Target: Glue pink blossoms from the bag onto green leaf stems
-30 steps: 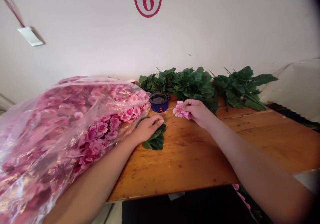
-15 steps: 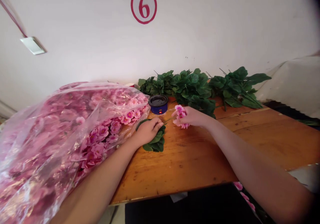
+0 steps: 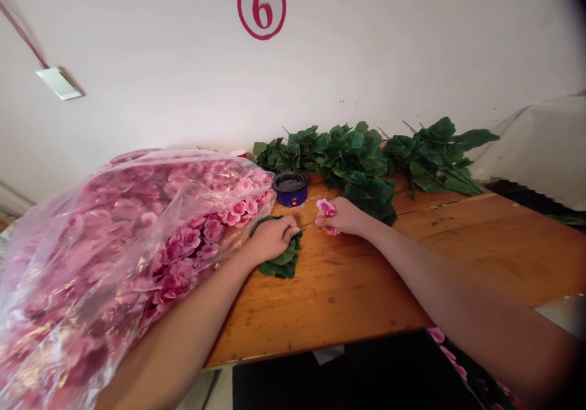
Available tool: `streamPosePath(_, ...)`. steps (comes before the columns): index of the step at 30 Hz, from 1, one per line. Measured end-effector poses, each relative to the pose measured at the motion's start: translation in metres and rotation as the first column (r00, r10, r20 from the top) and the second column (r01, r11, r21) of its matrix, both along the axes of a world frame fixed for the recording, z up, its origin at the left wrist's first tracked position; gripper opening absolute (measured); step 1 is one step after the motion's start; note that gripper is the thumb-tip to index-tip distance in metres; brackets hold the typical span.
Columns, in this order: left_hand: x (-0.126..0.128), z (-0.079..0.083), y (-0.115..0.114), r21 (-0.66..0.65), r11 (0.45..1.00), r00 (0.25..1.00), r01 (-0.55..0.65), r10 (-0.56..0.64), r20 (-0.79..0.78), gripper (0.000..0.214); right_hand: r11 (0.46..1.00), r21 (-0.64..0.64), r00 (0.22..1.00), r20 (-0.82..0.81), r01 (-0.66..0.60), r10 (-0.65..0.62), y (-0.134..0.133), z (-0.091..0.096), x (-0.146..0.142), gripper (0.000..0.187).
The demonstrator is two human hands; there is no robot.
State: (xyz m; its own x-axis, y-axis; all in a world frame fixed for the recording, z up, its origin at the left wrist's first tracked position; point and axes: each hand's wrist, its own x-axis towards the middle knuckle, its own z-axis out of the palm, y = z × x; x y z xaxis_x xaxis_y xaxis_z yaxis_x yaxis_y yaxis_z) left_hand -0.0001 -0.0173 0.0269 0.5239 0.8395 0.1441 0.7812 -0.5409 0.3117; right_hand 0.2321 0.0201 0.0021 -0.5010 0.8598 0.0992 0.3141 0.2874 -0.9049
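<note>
The right hand [image 3: 345, 216] holds a pink flower [image 3: 326, 213], stem [image 3: 308, 223] pointing left.

Glossy clear plastic bag [image 3: 91, 257], crinkled — varnished wooden tabletop [image 3: 357, 282], satin-smooth — waxy artificial leaves [image 3: 281, 268], matt painted wall [image 3: 366, 50]

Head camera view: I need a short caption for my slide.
Left hand presses green leaves; right hand holds pink blossoms.

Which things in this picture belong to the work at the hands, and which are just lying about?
At work: left hand on a green leaf spray; right hand holding pink artificial blossoms; bag of blossoms beside the left hand.

Lying about: dark blue pot; leafy green bunches; wooden table.
</note>
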Motion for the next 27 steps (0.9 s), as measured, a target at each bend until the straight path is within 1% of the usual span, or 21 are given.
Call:
streamPosePath(3,-0.001,-0.002,0.001,0.007,0.999,0.999,0.035,-0.035,0.003,0.023,1.0,0.005,1.0,0.003,-0.008,0.008,-0.001,0.001,-0.002,0.025)
streamPosePath(7,-0.001,-0.003,0.002,0.022,0.999,0.999,0.047,-0.047,0.009,0.022,1.0,-0.005,1.0,0.006,-0.001,0.001,-0.004,0.004,-0.006,0.025)
streamPosePath(12,-0.001,-0.005,0.002,0.036,0.998,0.998,0.055,-0.056,0.022,0.02,0.996,-0.057,0.998,0.01,0.066,-0.065,-0.007,0.001,-0.011,0.021)
streamPosePath(16,-0.002,-0.007,0.003,0.053,0.996,0.996,0.072,-0.074,0.04,0.018,0.991,-0.039,0.992,0.002,0.129,-0.129,-0.009,-0.002,-0.015,0.022)
streamPosePath(22,-0.002,-0.01,0.002,0.095,0.994,0.997,0.059,-0.062,0.034,0.02,0.991,-0.053,0.991,-0.053,0.12,-0.123,-0.008,-0.007,-0.017,0.028)
streamPosePath(27,-0.002,-0.014,0.004,0.113,0.991,0.996,0.077,-0.081,0.03,0.019,0.98,-0.054,0.981,0.001,0.193,-0.193,-0.009,-0.007,-0.019,0.025)
